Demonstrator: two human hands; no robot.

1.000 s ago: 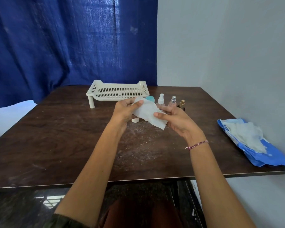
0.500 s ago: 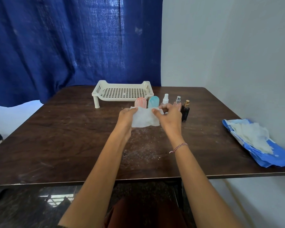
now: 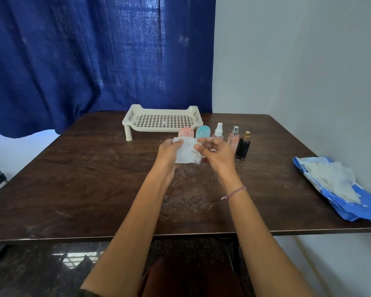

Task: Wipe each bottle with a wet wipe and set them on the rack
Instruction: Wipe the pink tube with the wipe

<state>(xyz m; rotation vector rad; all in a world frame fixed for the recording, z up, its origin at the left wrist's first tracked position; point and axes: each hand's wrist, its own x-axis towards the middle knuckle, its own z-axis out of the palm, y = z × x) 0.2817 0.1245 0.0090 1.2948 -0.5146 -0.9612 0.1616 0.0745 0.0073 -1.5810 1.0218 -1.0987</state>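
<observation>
Over the middle of the table, my left hand [image 3: 168, 152] and my right hand [image 3: 214, 154] both pinch a white wet wipe [image 3: 186, 154] between them. Behind the wipe a row of bottles stands on the table: a pink one [image 3: 185, 132] and a teal one [image 3: 203, 131], both partly hidden, a clear spray bottle [image 3: 218, 131], a pink perfume bottle [image 3: 234, 138] and a black bottle with a gold cap [image 3: 243, 146]. The cream perforated rack [image 3: 162, 121] stands behind them with nothing on it.
A blue wet-wipe pack [image 3: 338, 189] with several wipes pulled out lies at the table's right edge. The dark wooden table [image 3: 73, 179] has a blue curtain behind it and a white wall to its right.
My hands moved forward and closer together, bunching the wipe narrower. The view tilted up, so the bottles show behind the wipe.
</observation>
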